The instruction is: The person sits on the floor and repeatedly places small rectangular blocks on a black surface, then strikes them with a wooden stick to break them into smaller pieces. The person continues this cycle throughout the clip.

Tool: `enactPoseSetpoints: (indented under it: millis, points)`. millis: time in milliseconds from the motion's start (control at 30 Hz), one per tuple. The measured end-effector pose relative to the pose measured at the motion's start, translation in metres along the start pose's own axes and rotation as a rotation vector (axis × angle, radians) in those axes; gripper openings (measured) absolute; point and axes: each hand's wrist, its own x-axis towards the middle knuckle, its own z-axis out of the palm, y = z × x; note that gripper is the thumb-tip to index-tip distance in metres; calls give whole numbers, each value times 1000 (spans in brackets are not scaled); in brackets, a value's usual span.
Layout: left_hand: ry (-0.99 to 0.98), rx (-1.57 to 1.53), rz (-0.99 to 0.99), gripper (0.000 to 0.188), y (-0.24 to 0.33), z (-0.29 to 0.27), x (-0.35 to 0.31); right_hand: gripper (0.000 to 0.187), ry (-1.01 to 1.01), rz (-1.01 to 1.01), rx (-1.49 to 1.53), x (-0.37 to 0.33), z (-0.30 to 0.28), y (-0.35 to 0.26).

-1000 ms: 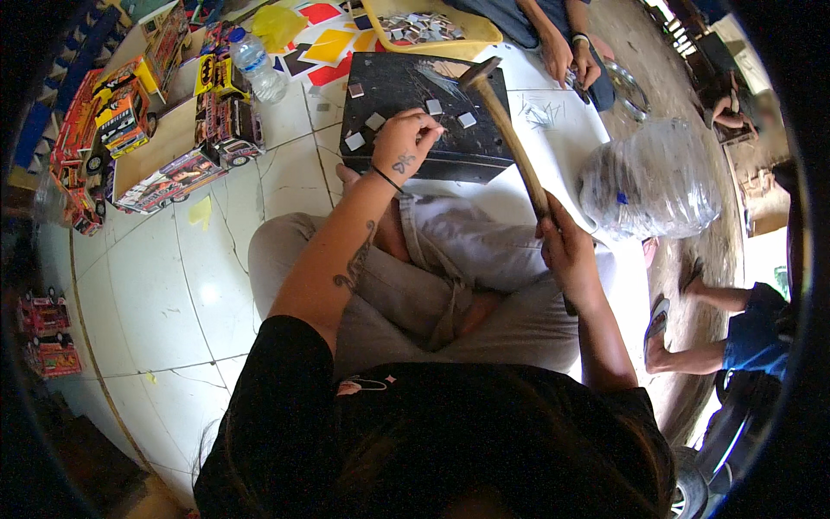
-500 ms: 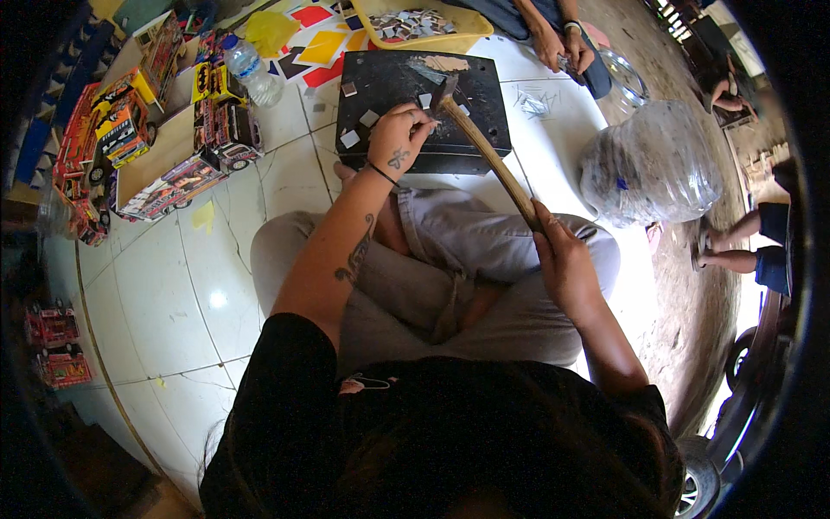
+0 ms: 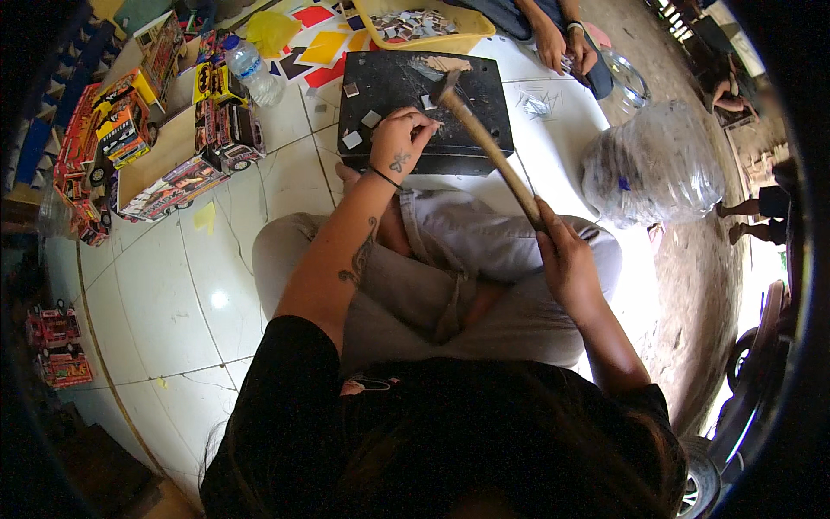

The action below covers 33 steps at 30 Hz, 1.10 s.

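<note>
My right hand (image 3: 568,264) is wrapped round the lower end of the wooden handle of a hammer (image 3: 494,158). Its metal head hovers over a black box-like block (image 3: 493,112) in front of my crossed legs. Over the near part of this block, my left hand (image 3: 404,138) has thumb and fingers pinched together. Whatever sits in the pinch is too small to name. Small pale square pieces, such as one square piece (image 3: 351,138), lie on the block around my left hand. A beige scrap (image 3: 447,64) lies at the block's far edge.
Toy trucks (image 3: 186,186) and a water bottle (image 3: 251,69) stand at left. Behind the block are coloured sheets (image 3: 322,48) and a yellow tray (image 3: 480,28) of small squares. Another person's hands (image 3: 566,48) work at far right, beyond a plastic-wrapped bundle (image 3: 653,164).
The hammer head has risen slightly, while my left hand stays pinched in nearly the same spot. A person walking in the right background has moved on.
</note>
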Motion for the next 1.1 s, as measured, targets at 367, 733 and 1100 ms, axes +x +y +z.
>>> enactPoseSetpoints:
  millis: [367, 733, 1100]
  points:
    - [43, -88, 51, 14, -2, 0, -8, 45, 168, -118, 30, 29, 13, 32]
    - [-143, -137, -145, 23, 2, -15, 8, 49, 92, 258, -262, 101, 47, 72]
    - [-161, -342, -272, 69, -32, -71, 146, 39, 88, -306, -182, 190, 72, 32]
